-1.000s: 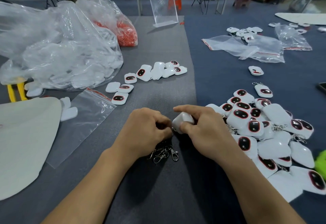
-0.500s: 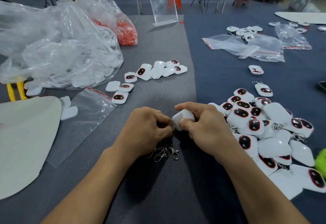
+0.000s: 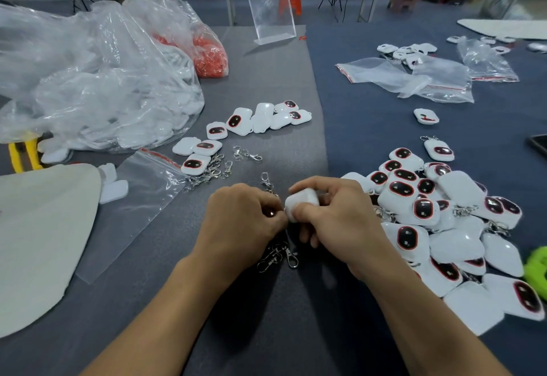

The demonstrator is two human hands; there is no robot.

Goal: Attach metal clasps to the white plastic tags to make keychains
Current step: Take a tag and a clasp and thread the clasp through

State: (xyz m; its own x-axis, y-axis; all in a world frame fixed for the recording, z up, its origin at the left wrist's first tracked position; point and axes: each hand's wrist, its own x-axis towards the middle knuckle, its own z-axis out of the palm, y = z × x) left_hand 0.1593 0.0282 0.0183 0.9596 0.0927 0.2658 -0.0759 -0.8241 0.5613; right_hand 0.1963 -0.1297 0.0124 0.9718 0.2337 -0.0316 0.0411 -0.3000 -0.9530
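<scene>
Fingertips (image 3: 299,211) of your right hand (image 3: 334,221) are pinched on a white tag (image 3: 300,201), thumb underneath and forefinger curled over the top, holding it up off the mat just in front of you. Your left hand (image 3: 245,218) is closed tight at its 9 o'clock, knuckle to knuckle with it, gripping something small and shiny at the tag's edge. It looks like a clasp, but your fingers hide most of it, so whether the ring is through the hole yet, I can't tell.

My read: you're threading. Keep the tag steady in the right and let the left do the turning. Twist the ring, don't pull, and tilt the hole toward you so you can see it seat.

A small bunch of spare clasps (image 3: 278,254) lies at 6 o'clock under your hands, one more (image 3: 266,181) sits at 12 o'clock just beyond your left knuckles, and a bigger tangle (image 3: 211,172) lies at 10 o'clock beside a clear bag (image 3: 133,198).

Bare tags (image 3: 236,126) wait at 11 o'clock. The finished pile (image 3: 444,221) spreads at 3 o'clock, close against your right wrist; drop this one there when it's locked, and watch your forearm doesn't sweep the heap.
</scene>
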